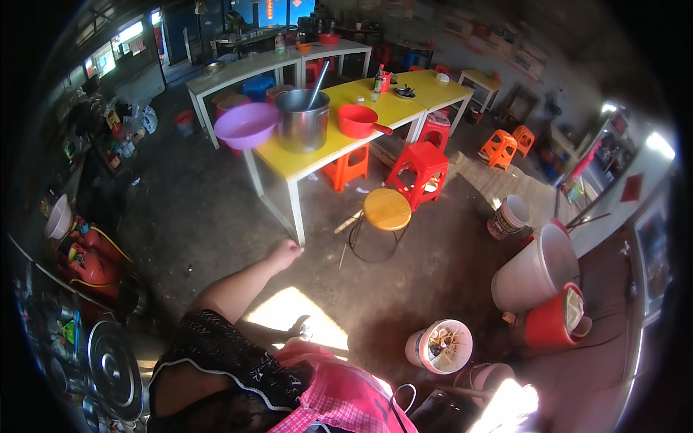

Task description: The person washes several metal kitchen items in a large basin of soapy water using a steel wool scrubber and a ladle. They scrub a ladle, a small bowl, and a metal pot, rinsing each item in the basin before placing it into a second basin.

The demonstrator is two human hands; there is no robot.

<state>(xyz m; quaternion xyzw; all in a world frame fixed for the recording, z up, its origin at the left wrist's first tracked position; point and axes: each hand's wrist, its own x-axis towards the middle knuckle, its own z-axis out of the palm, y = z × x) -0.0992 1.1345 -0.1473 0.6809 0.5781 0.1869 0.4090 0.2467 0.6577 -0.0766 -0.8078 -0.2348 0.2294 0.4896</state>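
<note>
My left hand is out in front of me above the floor, its fingers curled, close in the picture to the foot of a white table leg. Whether it holds anything small cannot be told. My right hand is out of view. Beyond stands a yellow-topped table with a purple plastic basin, a tall steel stockpot with a long metal handle leaning out of it, and a red plastic dipper. A round wooden-topped stool stands near the table's front corner.
Red stools and an orange stool stand by the table. At the right are a large white bin, a red bucket and a waste bucket. Red gas cylinders and a lidded pot are at the left.
</note>
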